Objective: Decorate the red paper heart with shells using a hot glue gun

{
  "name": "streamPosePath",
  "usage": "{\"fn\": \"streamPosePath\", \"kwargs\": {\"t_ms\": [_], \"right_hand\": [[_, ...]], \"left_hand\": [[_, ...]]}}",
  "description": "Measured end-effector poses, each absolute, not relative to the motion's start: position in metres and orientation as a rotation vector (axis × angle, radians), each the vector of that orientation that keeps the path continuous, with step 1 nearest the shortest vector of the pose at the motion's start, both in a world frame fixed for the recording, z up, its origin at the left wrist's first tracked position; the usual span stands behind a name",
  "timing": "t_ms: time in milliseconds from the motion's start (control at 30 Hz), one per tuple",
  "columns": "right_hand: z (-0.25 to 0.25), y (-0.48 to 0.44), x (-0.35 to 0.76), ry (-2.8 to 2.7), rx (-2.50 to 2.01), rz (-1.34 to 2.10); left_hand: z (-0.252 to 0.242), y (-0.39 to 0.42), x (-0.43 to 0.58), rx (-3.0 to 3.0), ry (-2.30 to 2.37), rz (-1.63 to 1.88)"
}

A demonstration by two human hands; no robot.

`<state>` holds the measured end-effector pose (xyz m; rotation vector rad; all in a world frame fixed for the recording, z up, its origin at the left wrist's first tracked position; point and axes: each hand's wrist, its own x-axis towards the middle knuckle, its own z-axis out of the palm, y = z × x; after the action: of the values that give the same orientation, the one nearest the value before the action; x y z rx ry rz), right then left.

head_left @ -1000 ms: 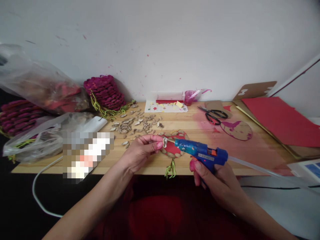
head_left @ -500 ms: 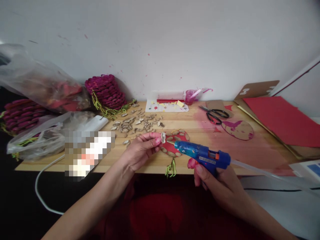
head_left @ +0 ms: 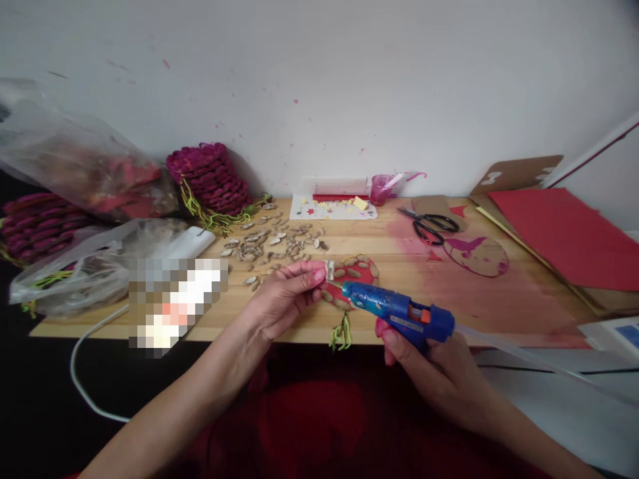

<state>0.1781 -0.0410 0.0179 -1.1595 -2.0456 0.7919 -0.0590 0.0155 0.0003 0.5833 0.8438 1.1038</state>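
Note:
Between thumb and fingers, my left hand (head_left: 294, 293) pinches a peanut shell half (head_left: 329, 269), its hollow side showing. My right hand (head_left: 424, 359) is wrapped round the handle of a blue glue gun (head_left: 397, 309), a clear glue stick (head_left: 499, 344) trailing from its back. The gun's nozzle points left, at the lower edge of the shell; whether they touch I cannot tell. Behind and below them lies a red disc (head_left: 367, 271) with several peanut shells on it and a green yarn tassel (head_left: 341, 334) at its near edge. The left hand and gun partly cover the disc.
Loose peanut shells (head_left: 294, 247) are scattered left of centre. Scissors (head_left: 432, 225), a stained cardboard circle (head_left: 476, 258) and red sheets (head_left: 564, 233) lie to the right. Purple woven bundles (head_left: 207, 178), plastic bags (head_left: 94, 266) and a white cable (head_left: 74, 379) occupy the left.
The glue gun has shifted slightly left, its nozzle now lower against the shell. My left hand has moved a little right and keeps its pinch on the shell.

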Motion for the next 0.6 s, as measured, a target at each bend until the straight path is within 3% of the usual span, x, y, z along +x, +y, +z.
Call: {"fn": "streamPosePath", "kwargs": {"t_ms": [600], "right_hand": [[0.0127, -0.0415, 0.1845, -2.096, -1.232, 0.696]], "left_hand": [[-0.0044, 0.0168, -0.0590, 0.584, 0.821, 1.111]]}}
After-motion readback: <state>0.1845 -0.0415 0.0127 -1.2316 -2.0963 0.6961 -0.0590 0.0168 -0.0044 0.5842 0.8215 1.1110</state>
